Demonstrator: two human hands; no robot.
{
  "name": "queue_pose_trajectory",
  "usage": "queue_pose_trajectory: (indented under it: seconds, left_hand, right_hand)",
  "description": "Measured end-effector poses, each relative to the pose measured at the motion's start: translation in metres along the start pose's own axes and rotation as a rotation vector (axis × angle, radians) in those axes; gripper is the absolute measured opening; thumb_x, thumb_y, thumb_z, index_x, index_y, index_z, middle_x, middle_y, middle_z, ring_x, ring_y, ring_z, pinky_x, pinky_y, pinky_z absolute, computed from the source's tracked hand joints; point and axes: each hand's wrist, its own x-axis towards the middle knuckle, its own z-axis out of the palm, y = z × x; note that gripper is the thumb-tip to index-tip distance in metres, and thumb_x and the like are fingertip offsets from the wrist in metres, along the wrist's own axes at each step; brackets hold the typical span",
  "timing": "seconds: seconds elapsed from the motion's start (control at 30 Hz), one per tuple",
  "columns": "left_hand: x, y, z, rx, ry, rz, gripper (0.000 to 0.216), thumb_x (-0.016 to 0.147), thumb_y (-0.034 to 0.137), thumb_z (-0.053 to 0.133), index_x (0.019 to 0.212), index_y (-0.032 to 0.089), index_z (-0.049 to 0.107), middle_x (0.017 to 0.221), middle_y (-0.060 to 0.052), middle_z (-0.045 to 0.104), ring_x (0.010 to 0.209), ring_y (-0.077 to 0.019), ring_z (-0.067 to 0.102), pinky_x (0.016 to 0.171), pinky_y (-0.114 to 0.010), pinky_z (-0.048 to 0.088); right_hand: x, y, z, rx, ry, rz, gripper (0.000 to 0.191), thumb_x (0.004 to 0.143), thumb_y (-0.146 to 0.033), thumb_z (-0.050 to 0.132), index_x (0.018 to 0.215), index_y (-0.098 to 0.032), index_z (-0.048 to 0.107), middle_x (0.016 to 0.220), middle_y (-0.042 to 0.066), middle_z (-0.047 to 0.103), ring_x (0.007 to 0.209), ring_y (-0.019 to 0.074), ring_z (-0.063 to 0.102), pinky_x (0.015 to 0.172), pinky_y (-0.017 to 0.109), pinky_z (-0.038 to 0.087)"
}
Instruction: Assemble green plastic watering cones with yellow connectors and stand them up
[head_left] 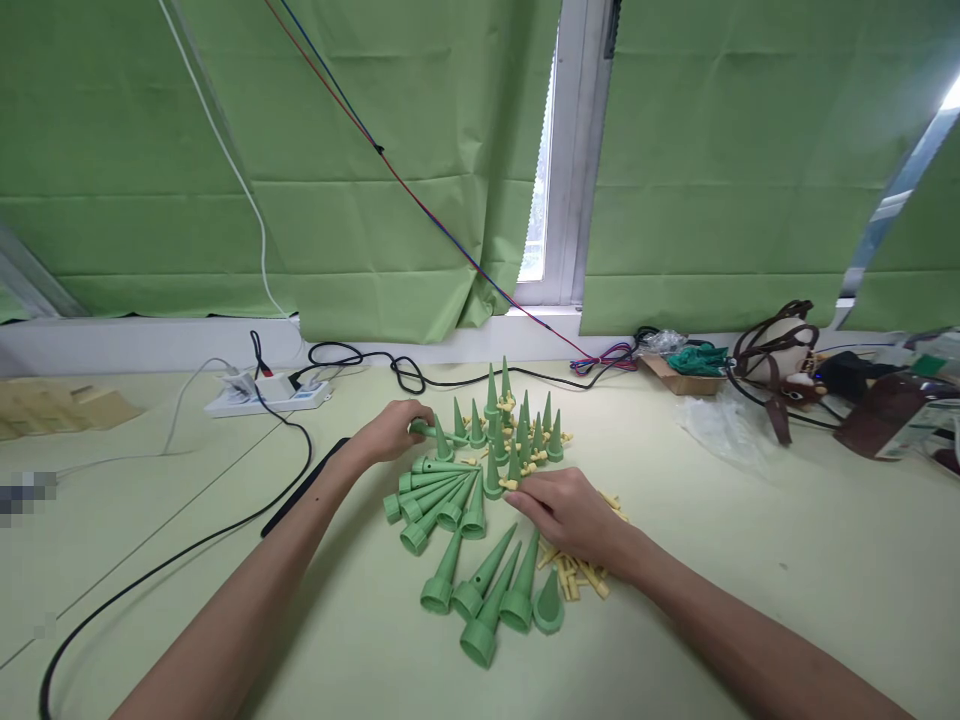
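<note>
Several green plastic cone spikes (480,590) lie on their sides on the pale green table (750,600). More green cones (517,425) stand upright behind them, some with small yellow pieces on them. My left hand (390,432) is closed around one lying green cone (427,430) at the left of the standing group. My right hand (562,510) rests fingers-down in a pinch at a small yellow piece (510,485) beside the cones. A heap of small yellow pieces (577,578) lies under and beside my right wrist.
A white power strip (270,392) with black cables (300,440) sits at the back left. Yellow flat pieces (60,408) lie at the far left. At the back right are a cardboard box (679,375), a clear bag (720,420) and brown straps (780,350). Green curtains hang behind.
</note>
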Motion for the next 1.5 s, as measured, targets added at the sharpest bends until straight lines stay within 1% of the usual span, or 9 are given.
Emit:
queue_pose_trajectory:
  seconds: [0.3,0.43,0.53,0.7,0.8,0.97,1.1,1.23,1.5]
  left_hand:
    - [-0.016,0.033,-0.019,0.057,0.368,0.059,0.025,0.086,0.028,0.049,0.103,0.018,0.064,0.107,-0.012,0.065,0.089,-0.0254,0.061,0.079,-0.034,0.047]
    - [-0.033,0.061,-0.02,0.132,0.592,0.219,0.018,0.092,0.025,0.049,0.101,0.018,0.063,0.101,-0.01,0.065,0.093,-0.0243,0.062,0.081,-0.033,0.048]
    - [-0.046,0.083,-0.014,0.147,0.672,0.335,0.014,0.093,0.024,0.054,0.103,0.018,0.061,0.103,-0.01,0.065,0.096,-0.0222,0.063,0.083,-0.03,0.049]
    - [-0.062,0.102,0.011,0.152,0.72,0.576,0.008,0.09,0.02,0.06,0.097,0.017,0.058,0.092,-0.007,0.062,0.07,-0.0146,0.06,0.057,-0.024,0.046]
    - [-0.068,0.105,0.033,0.099,0.696,0.591,0.006,0.09,0.02,0.06,0.094,0.016,0.056,0.082,-0.005,0.059,0.067,-0.0144,0.057,0.051,-0.022,0.042]
    - [-0.076,0.108,0.055,0.122,0.483,0.576,0.009,0.094,0.024,0.053,0.094,0.016,0.057,0.082,-0.004,0.06,0.063,-0.0137,0.057,0.048,-0.022,0.039]
    - [-0.079,0.113,0.055,-0.026,0.418,0.486,0.007,0.094,0.022,0.053,0.094,0.016,0.057,0.079,-0.003,0.061,0.066,-0.014,0.056,0.057,-0.024,0.042]
    - [-0.081,0.111,0.051,-0.115,0.387,0.382,0.007,0.093,0.024,0.053,0.093,0.017,0.055,0.069,0.002,0.055,0.052,-0.0103,0.046,0.052,-0.023,0.036]
    - [-0.084,0.108,0.049,-0.121,0.075,0.229,0.015,0.097,0.034,0.045,0.089,0.02,0.046,0.058,0.007,0.04,0.048,-0.0113,0.037,0.052,-0.025,0.027]
  right_hand:
    - [0.0,0.001,0.0,0.057,-0.009,0.016,0.046,0.105,-0.034,0.038,0.062,-0.019,0.039,0.057,-0.004,0.037,0.051,0.0101,0.032,0.054,0.026,0.026]
    - [0.0,0.001,0.0,0.066,0.012,0.015,0.046,0.105,-0.034,0.037,0.061,-0.019,0.039,0.056,-0.004,0.037,0.05,0.0101,0.031,0.054,0.026,0.026]
    - [0.0,0.002,0.0,0.069,0.05,0.012,0.045,0.105,-0.032,0.038,0.061,-0.02,0.039,0.056,-0.004,0.037,0.05,0.0102,0.032,0.054,0.026,0.027]
    - [0.0,0.006,0.002,0.084,0.146,0.006,0.041,0.104,-0.028,0.04,0.064,-0.02,0.039,0.056,-0.004,0.036,0.05,0.0104,0.033,0.054,0.026,0.026]
    - [0.0,0.007,-0.001,0.1,0.2,0.008,0.04,0.104,-0.027,0.04,0.064,-0.021,0.038,0.056,-0.005,0.035,0.05,0.0105,0.031,0.052,0.027,0.025]
    - [-0.001,0.01,-0.004,0.116,0.207,0.041,0.036,0.103,-0.024,0.04,0.068,-0.02,0.042,0.057,-0.004,0.039,0.051,0.0109,0.034,0.054,0.026,0.027]
    - [-0.002,0.013,-0.004,0.118,0.194,0.072,0.029,0.103,-0.023,0.042,0.076,-0.019,0.052,0.063,-0.001,0.051,0.055,0.012,0.043,0.056,0.026,0.031]
    - [-0.002,0.014,-0.004,0.111,0.122,0.111,0.017,0.099,-0.02,0.046,0.089,-0.017,0.06,0.071,0.002,0.06,0.059,0.0131,0.051,0.059,0.025,0.037]
    - [-0.003,0.008,-0.008,0.083,-0.111,0.049,0.012,0.093,-0.018,0.054,0.091,-0.018,0.066,0.077,0.003,0.066,0.068,0.0157,0.059,0.064,0.026,0.044]
